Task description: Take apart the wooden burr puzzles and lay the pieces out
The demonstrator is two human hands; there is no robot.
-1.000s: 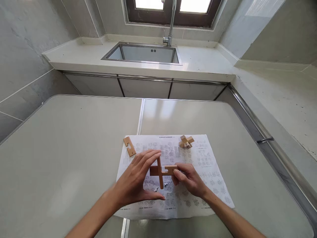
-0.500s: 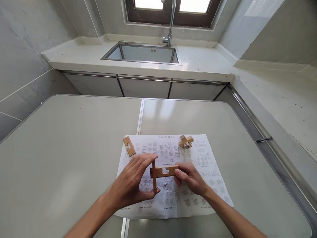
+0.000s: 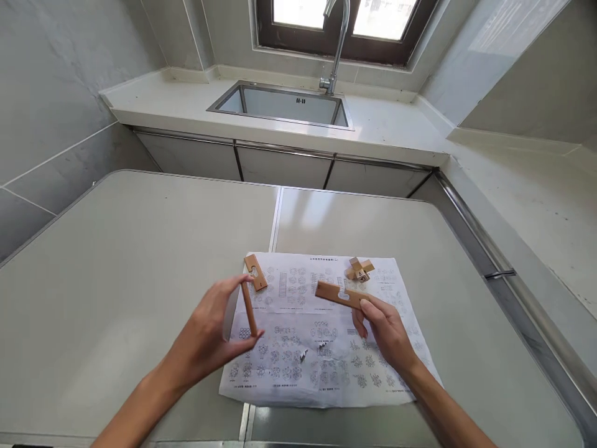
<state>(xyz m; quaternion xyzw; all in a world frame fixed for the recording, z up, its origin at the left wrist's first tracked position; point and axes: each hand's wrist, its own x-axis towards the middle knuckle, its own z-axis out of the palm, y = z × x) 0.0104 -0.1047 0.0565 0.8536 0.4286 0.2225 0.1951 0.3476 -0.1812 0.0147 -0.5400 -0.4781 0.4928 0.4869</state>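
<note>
My left hand grips a flat wooden puzzle piece by its two ends, between thumb and fingers, with its narrow edge toward me. Between the thumb and fingers of my right hand is the right end of a notched wooden puzzle piece; its cut-out shows near the middle. The two held pieces are apart, both above a printed instruction sheet. Another notched wooden piece lies on the sheet's far left corner. A small cross-shaped wooden puzzle sits at its far right.
Two small pale scraps lie on the sheet. The sheet rests on a large pale table with a seam through it. Beyond are a counter, a sink and a faucet. Another counter runs along the right.
The right-hand piece has come out of the left-hand piece. My hands have moved apart, left hand leftward and right hand rightward. The view has tilted slightly.
</note>
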